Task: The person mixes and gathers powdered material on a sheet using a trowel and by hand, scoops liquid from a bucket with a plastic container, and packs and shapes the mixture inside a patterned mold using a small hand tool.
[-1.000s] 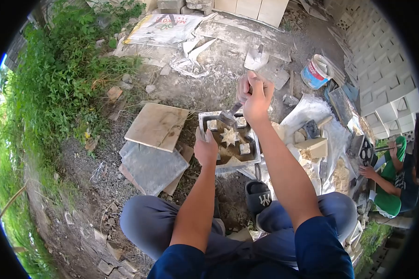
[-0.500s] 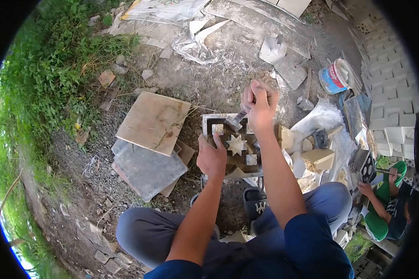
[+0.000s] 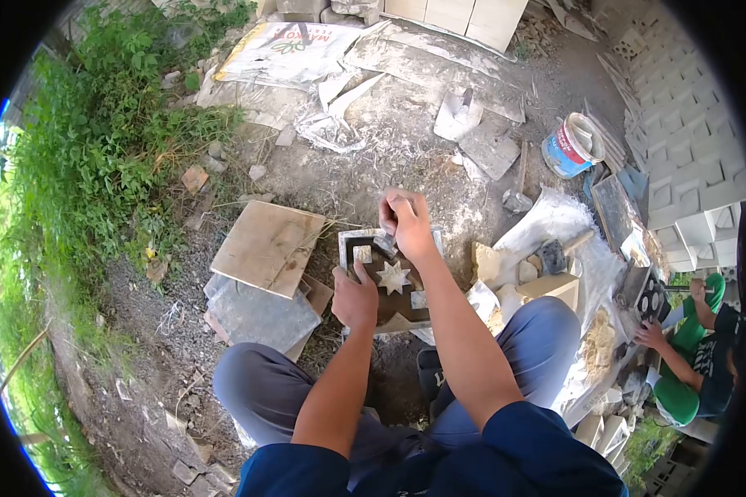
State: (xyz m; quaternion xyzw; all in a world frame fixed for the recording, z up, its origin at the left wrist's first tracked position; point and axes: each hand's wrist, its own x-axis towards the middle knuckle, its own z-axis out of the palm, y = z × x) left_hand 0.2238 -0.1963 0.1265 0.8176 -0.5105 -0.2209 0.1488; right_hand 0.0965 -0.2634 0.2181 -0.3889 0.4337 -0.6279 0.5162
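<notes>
A rectangular metal mould (image 3: 356,235) sits on the ground in front of my knees. Inside it are a pale star-shaped piece (image 3: 393,277) and small square blocks (image 3: 362,254). My left hand (image 3: 356,300) grips the mould's left wall, thumb on the inner side and fingers outside. Above the mould's far right part, my right hand (image 3: 406,222) is closed around a short-handled tool (image 3: 385,244) with a blocky grey head. That head is close to the far wall inside the mould; my fist and forearm hide part of the tool and the mould's right side.
Flat tiles (image 3: 267,248) are stacked on the left. Rubble and a yellowish block (image 3: 553,290) lie on plastic sheeting at right, with a paint bucket (image 3: 572,147) beyond. A trowel (image 3: 458,114) lies farther off. At far right a person (image 3: 704,356) handles a dark mould.
The view has shifted, so the scene sits further left and lower. My right fist and the tool have come down closer to the mould. My left hand stays at its wall.
</notes>
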